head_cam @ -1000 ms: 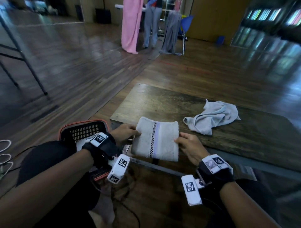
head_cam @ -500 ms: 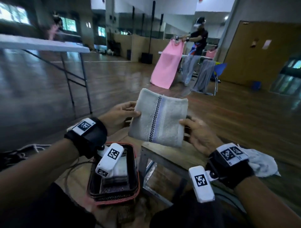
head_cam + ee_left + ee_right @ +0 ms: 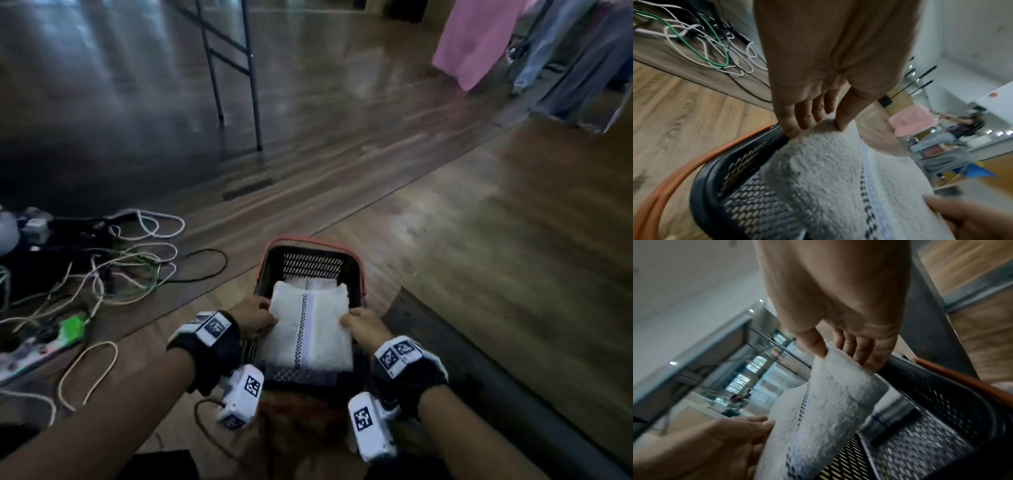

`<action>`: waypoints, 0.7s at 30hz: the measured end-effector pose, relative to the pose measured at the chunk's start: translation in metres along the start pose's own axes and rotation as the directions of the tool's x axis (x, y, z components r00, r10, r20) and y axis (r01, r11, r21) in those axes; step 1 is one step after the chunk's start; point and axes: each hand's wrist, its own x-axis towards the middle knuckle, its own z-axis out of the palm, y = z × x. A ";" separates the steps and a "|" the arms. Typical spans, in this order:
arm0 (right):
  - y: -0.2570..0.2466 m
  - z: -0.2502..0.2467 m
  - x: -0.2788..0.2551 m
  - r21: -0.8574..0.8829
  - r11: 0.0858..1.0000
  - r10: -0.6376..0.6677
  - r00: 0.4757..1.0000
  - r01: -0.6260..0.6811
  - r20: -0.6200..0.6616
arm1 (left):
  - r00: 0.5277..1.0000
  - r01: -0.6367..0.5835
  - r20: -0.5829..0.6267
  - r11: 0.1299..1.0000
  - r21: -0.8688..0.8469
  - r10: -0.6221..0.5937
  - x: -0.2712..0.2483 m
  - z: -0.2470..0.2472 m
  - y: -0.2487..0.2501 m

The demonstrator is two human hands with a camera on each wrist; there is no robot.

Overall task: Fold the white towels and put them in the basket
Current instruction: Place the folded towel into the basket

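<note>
From the head camera, one folded white towel with one dark checked stripe is held over one black mesh basket with an orange rim, which stands on the wooden floor. The towel's left edge is pinched by the left hand at about 9 o'clock of the towel, and its right edge by the right hand at about 3 o'clock. At least one more folded towel is seen inside the basket, toward 12 o'clock of the held one. A tangle of cables is spread on the floor at 9 o'clock of the basket.

From the left wrist camera, the towel's edge is seen nipped between the left hand's thumb on top and four fingers beneath, just above the basket's rim. The right hand's fingertips are seen at 4 o'clock.

From the right wrist camera, the towel is likewise pinched by the right hand, thumb over fingers, with the basket at 4 o'clock and the left hand at 8 o'clock.
</note>
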 end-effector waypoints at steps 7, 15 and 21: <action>0.048 0.040 0.127 -0.221 0.962 0.151 0.986 -0.162 -0.063 | 0.992 0.127 -0.020 0.955 0.267 -0.127 0.135 0.033 -0.041; 0.045 0.044 0.205 0.004 0.996 0.091 0.944 -0.094 -0.316 | 0.982 0.053 -0.183 0.996 0.078 -0.038 0.223 0.037 -0.040; 0.048 0.050 0.215 0.040 0.986 0.168 0.931 -0.164 -0.324 | 0.977 0.136 -0.188 0.977 0.164 -0.104 0.239 0.038 -0.045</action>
